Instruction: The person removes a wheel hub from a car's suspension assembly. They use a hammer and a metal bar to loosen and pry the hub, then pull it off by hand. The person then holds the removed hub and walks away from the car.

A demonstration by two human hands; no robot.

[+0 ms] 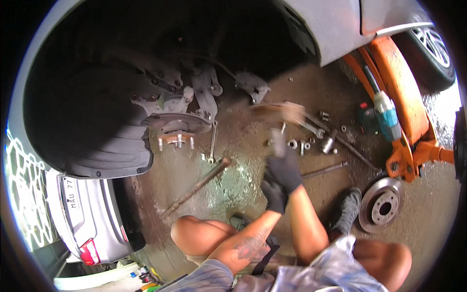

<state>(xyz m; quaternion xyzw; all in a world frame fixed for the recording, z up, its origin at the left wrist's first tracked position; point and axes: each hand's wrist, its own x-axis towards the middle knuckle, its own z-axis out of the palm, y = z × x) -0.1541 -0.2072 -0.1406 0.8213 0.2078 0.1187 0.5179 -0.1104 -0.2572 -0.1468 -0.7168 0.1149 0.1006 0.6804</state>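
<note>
Both my hands wear dark gloves and meet in front of me, low over the floor. My right hand (284, 171) is blurred and looks closed around a grey, smeared shape (278, 144) that I cannot make out. Against its wrist side is my left hand (273, 196), fingers curled; what they hold is hidden. Just beyond, a brownish thing (292, 113) is streaked by motion. Near my hands lie a combination wrench (311, 129), a socket (329, 142), several nuts and a metal bar (324, 169). A bare wheel hub (176, 138) with studs sits inside the wheel arch.
A brake disc (382, 205) lies by my right shoe (346, 210). An orange lift arm (401, 82) stands at the right with a teal impact wrench (387, 117) on it. A rusty pipe (197, 187) and another wrench (213, 141) are left of my hands. A silver car (95, 219) is behind.
</note>
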